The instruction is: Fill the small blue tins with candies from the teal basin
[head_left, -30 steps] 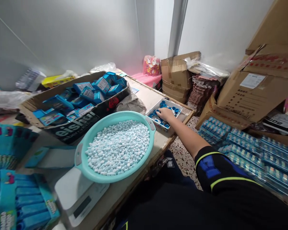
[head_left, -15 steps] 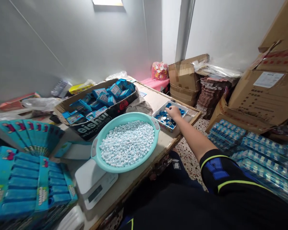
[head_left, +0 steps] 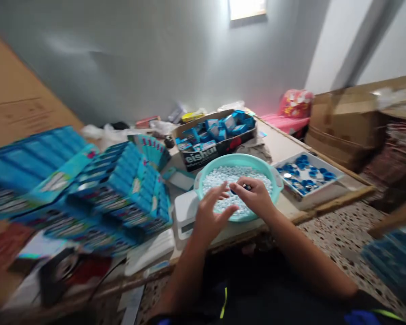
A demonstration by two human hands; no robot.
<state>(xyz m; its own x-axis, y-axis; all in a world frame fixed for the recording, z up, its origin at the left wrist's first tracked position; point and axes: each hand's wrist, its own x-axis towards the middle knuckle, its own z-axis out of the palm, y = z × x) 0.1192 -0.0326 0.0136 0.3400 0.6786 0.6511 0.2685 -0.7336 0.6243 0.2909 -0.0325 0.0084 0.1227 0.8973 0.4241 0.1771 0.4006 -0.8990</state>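
My right hand (head_left: 257, 198) pinches a small dark blue cap (head_left: 233, 188) above the turquoise basin (head_left: 237, 158), its fingers partly covering the piece. Facing it, my left hand (head_left: 210, 215) holds nothing, with fingers apart and thumb stretched toward the right hand. Below both hands, the basin is filled with small white and pale blue tablets (head_left: 223, 174). It rests on a white scale (head_left: 186, 208). To the right of the basin lies a shallow white tray (head_left: 325, 188) with several blue caps (head_left: 302, 160) in it, some showing silvery discs.
Behind the basin stands a cardboard box (head_left: 201, 158) full of small blue packs (head_left: 219, 128). Stacked blue display boxes (head_left: 122, 185) crowd the left side. Brown cartons (head_left: 338, 119) stand beyond the table's right edge (head_left: 338, 198).
My right hand has come from the white tray to above the basin, now with a blue cap in it. My left hand has entered the view. The camera has turned left.
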